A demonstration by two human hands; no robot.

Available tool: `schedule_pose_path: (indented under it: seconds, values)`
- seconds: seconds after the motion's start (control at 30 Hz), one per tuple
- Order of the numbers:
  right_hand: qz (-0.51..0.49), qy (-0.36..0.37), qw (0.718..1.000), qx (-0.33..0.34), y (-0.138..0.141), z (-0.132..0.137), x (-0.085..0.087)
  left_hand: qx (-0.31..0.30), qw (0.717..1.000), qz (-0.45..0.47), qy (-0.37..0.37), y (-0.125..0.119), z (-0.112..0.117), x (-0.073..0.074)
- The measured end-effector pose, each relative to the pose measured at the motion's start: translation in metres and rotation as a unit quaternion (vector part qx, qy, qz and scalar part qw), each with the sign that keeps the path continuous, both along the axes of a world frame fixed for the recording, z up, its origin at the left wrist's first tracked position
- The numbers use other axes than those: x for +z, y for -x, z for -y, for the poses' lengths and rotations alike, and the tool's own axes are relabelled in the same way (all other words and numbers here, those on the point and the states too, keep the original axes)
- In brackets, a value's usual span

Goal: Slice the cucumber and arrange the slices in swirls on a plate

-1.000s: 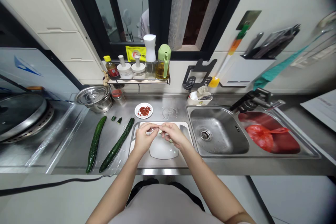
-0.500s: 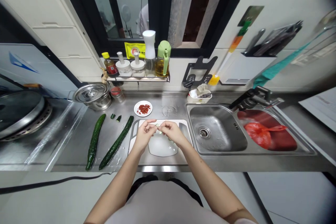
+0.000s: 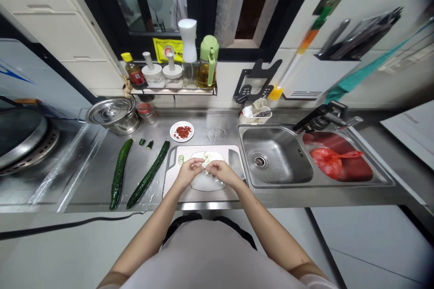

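Note:
My left hand (image 3: pixel 190 171) and my right hand (image 3: pixel 221 172) meet over a white plate (image 3: pixel 203 186) with a dark rim. Their fingertips pinch a thin, pale cucumber slice (image 3: pixel 204 165) between them, partly covered by the fingers. Just beyond the fingers, more cucumber slices (image 3: pixel 207 156) lie on the plate. The plate sits on a cutting board (image 3: pixel 188 196), where a small stack of slices (image 3: pixel 181 159) rests at the upper left. A broad knife blade (image 3: pixel 235 161) lies along the board's right side, partly behind my right arm.
Two whole cucumbers (image 3: pixel 120 174) and two cut ends (image 3: pixel 149 144) lie left of the board. Behind it stands a small dish of chopped red chili (image 3: pixel 183 132). A steel pot (image 3: pixel 117 117) is at the back left. To the right, the sink (image 3: pixel 278 158) has a red bag (image 3: pixel 327 162).
The view has tilted, so the counter sits higher in the picture. My hands have lowered slightly towards me, still pinching the slice, and slices beyond them now show.

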State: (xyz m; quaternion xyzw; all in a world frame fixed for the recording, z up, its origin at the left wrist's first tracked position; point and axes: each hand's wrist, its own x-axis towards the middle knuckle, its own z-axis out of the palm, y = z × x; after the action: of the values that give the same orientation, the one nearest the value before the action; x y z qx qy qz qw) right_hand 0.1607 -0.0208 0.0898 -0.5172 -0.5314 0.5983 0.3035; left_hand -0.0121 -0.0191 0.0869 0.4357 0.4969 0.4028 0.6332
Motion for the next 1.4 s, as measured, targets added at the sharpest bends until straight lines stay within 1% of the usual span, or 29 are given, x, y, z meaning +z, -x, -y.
schedule_pose_path:
  seconds: [0.13,0.23,0.37,0.47,0.6,0.77,1.0,1.2,1.4]
  values:
    - [0.047,0.033,0.998,0.013,-0.004,0.008,-0.025,-0.030,0.999,-0.022,0.000,-0.001,0.005,-0.020]
    - [0.089,0.041,0.995,0.021,-0.005,0.015,-0.039,-0.057,0.997,-0.050,-0.003,-0.002,0.009,-0.034]
    - [0.147,0.023,0.988,0.034,-0.006,0.022,-0.049,-0.082,0.992,-0.100,-0.007,-0.004,0.014,-0.050]
    - [0.195,0.015,0.980,0.044,-0.006,0.026,-0.052,-0.095,0.985,-0.144,-0.010,-0.005,0.017,-0.057]
    - [0.255,0.012,0.965,0.058,-0.003,0.030,-0.055,-0.116,0.972,-0.205,-0.013,-0.006,0.019,-0.062]
    - [0.307,0.012,0.949,0.066,0.002,0.035,-0.055,-0.148,0.948,-0.282,-0.027,-0.008,0.020,-0.064]
    - [0.365,-0.002,0.928,0.069,0.009,0.042,-0.050,-0.155,0.932,-0.319,-0.067,-0.008,0.022,-0.066]
    - [0.417,0.005,0.905,0.083,0.014,0.046,-0.044,-0.182,0.905,-0.375,-0.083,-0.009,0.022,-0.066]
    - [0.447,-0.038,0.890,0.083,0.012,0.057,-0.052,-0.172,0.889,-0.411,-0.111,-0.008,0.023,-0.069]
